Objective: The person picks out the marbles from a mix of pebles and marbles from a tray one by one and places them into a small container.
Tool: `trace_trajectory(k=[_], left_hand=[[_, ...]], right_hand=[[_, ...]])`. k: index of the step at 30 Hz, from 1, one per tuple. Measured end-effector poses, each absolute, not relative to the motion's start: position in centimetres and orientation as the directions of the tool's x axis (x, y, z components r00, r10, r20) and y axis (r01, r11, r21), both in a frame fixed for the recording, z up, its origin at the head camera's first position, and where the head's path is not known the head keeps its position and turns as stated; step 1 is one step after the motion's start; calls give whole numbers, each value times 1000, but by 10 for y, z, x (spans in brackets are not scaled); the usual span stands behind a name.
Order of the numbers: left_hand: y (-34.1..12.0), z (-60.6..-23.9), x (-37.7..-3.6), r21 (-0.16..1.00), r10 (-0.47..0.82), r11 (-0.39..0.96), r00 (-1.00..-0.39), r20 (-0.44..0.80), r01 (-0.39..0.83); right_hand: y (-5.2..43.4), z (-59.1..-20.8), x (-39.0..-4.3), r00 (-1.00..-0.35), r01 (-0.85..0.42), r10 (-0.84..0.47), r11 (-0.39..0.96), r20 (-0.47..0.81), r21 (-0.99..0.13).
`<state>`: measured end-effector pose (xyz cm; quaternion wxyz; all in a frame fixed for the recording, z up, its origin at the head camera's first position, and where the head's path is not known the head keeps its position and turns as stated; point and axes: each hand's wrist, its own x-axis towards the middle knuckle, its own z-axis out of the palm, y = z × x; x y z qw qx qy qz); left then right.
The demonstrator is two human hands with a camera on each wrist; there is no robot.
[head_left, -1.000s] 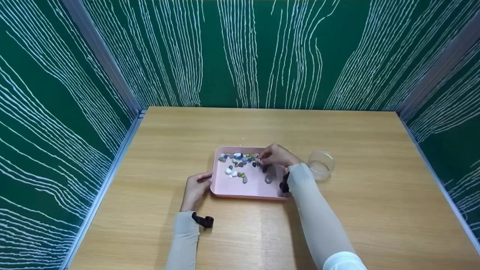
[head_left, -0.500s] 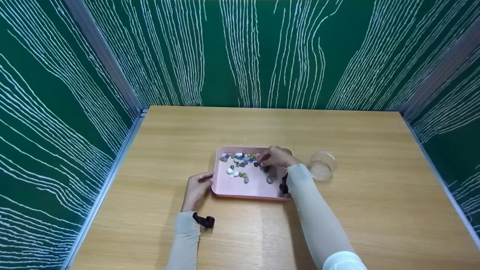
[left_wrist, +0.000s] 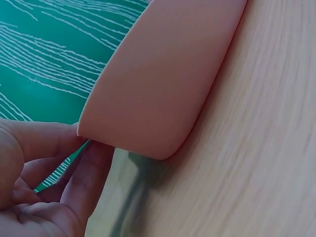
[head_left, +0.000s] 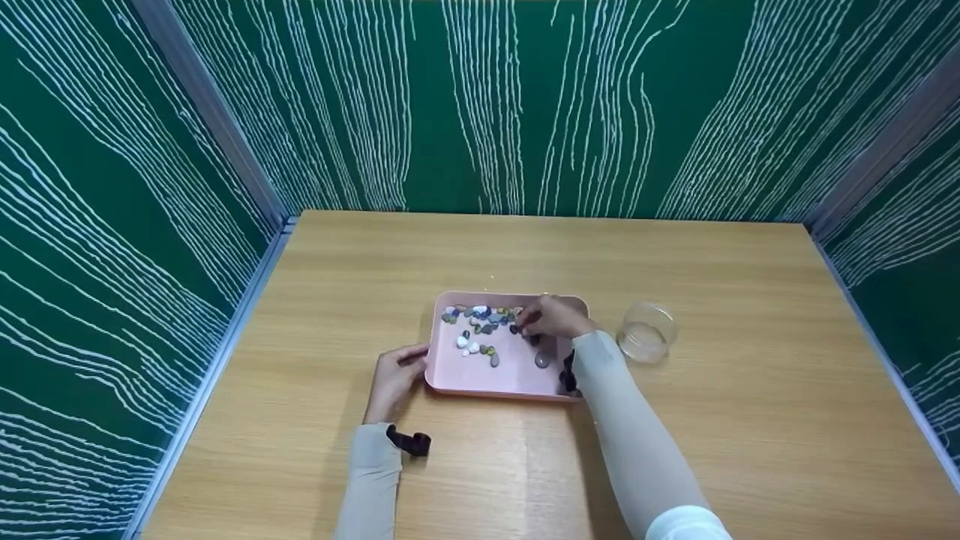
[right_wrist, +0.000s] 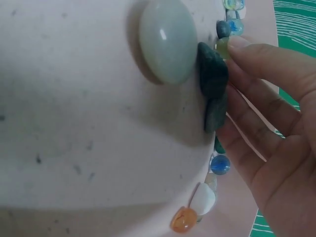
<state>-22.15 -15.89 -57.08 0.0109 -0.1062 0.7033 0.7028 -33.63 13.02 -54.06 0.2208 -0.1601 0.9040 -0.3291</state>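
A shallow pink tray (head_left: pixel 517 381) on the table holds small coloured pebbles and glass beads. My left hand (head_left: pixel 394 381) holds its left edge, thumb at the rim in the left wrist view. Over the tray's far right part, my right hand (head_left: pixel 555 318) has thumb and index finger pinching a small yellow-green pebble (right_wrist: pixel 223 48). Beside those fingertips lie dark green stones (right_wrist: pixel 213 71) and a large pale oval stone (right_wrist: pixel 168 42). Further along the row sit a blue marble (right_wrist: pixel 220 164), a white pebble (right_wrist: pixel 203 198) and an orange one (right_wrist: pixel 183 220).
A clear round plastic container (head_left: pixel 646 332) stands just right of the tray on the wooden table (head_left: pixel 360 285). White pebbles (head_left: pixel 468 345) lie in the tray's left half. Green walls with white wavy lines (head_left: pixel 585 112) enclose the table's back and sides.
My right hand has shifted slightly left and nearer over the tray, showing more of the tray's far right corner. The left hand stays at the edge. The head view has drifted slightly.
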Motion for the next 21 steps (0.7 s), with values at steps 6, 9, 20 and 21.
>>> trace_trajectory(k=[6,9,20,21], left_hand=[[-160,-571,-223,984,-130,-14,-976,-176,-176],[-161,-571,-223,985,-130,9,-977,-169,-172],[-161,-569,-222,981,-126,24,-974,-189,-193],[-161,-569,-222,981,-126,24,-974,-188,-192]], right_hand=[[128,-543,-336,-860,-124,-420,725,-291,-678],[128,-545,-336,-862,-121,-417,720,-287,-683],[131,-549,-337,-847,-211,-487,675,-212,-707],[131,-549,-337,-845,-209,-490,671,-214,-711]])
